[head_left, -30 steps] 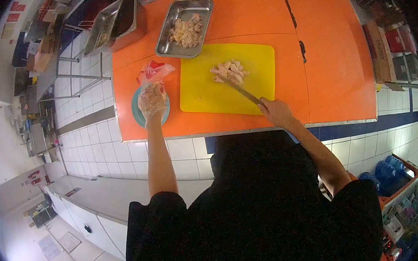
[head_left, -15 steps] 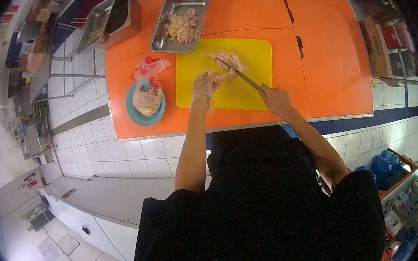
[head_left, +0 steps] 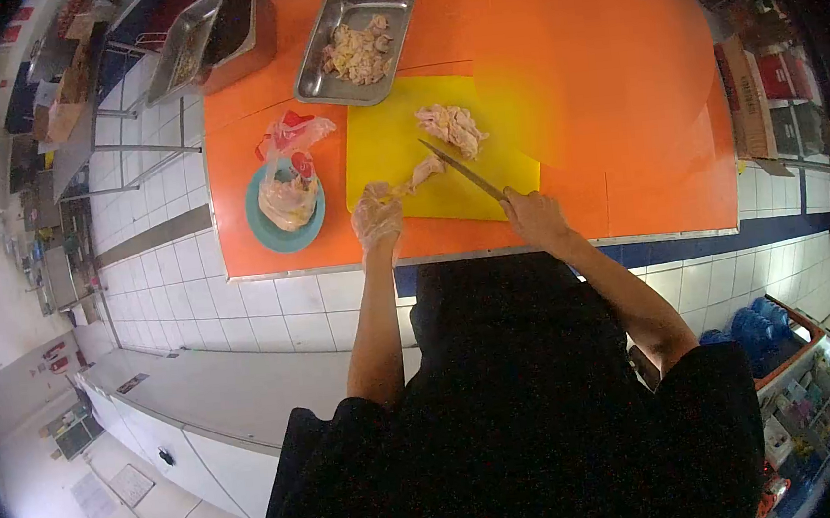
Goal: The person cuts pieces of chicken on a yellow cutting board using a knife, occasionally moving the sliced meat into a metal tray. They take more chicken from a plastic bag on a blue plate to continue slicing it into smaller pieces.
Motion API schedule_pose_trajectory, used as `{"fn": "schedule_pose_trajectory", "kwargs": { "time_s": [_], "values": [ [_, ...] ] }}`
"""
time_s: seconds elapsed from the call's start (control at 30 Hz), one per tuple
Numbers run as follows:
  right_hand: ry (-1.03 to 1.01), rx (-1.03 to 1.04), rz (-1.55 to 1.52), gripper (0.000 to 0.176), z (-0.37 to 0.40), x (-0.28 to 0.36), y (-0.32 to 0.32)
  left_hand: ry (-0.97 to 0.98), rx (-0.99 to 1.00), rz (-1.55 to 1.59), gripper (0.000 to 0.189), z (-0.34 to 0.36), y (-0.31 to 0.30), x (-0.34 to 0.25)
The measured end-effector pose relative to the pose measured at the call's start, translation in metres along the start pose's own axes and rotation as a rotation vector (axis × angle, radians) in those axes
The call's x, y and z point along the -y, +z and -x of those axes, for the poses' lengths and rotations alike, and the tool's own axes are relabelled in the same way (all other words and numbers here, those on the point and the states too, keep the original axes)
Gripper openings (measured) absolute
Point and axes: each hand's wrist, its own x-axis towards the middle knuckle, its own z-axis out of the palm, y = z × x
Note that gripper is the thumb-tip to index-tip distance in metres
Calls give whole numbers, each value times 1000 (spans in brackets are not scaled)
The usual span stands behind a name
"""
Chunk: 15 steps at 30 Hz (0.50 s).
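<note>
My left hand (head_left: 377,219), in a clear plastic glove, grips one end of a strip of raw chicken (head_left: 422,172) near the front left corner of the yellow cutting board (head_left: 394,141). My right hand (head_left: 534,218) is closed on the handle of a knife (head_left: 461,170); its blade lies across the board with the tip at the strip. A pile of cut chicken pieces (head_left: 452,126) lies on the far part of the board. A plastic bag of chicken (head_left: 286,186) sits on a teal plate (head_left: 276,234) left of the board.
A steel tray (head_left: 314,89) holding cut chicken stands beyond the board on the orange table (head_left: 619,90). Deeper steel pans (head_left: 204,40) sit at the far left corner. White tiled floor lies left and below; boxes line the right side.
My left hand went from the bag on the teal plate to the board, then pulled a chicken strip toward the near left corner. The knife drew back from the pile toward the strip.
</note>
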Motion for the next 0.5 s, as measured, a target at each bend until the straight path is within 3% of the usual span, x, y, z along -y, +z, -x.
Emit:
{"fn": "schedule_pose_trajectory", "kwargs": {
  "time_s": [0.03,0.1,0.13,0.2,0.3,0.4,0.5],
  "values": [
    [-1,1,0,30,-2,1,0,-1,0,0,26,1,-8,-10],
    [19,16,30,30,-5,2,-1,329,-262,-221,29,4,-13,-31],
    [20,18,33,30,-4,9,-7,327,-260,-218,29,2,-6,-39],
    [-3,38,31,29,-1,22,-15,139,-6,173,26,-5,14,-54],
    [29,64,67,27,-7,19,-4,153,83,228,22,-5,28,-59],
    [69,61,105,25,-11,19,-11,238,-13,164,22,1,35,-61],
    [73,101,112,25,-10,32,-10,207,48,225,26,-5,36,-56]
  ]
}}
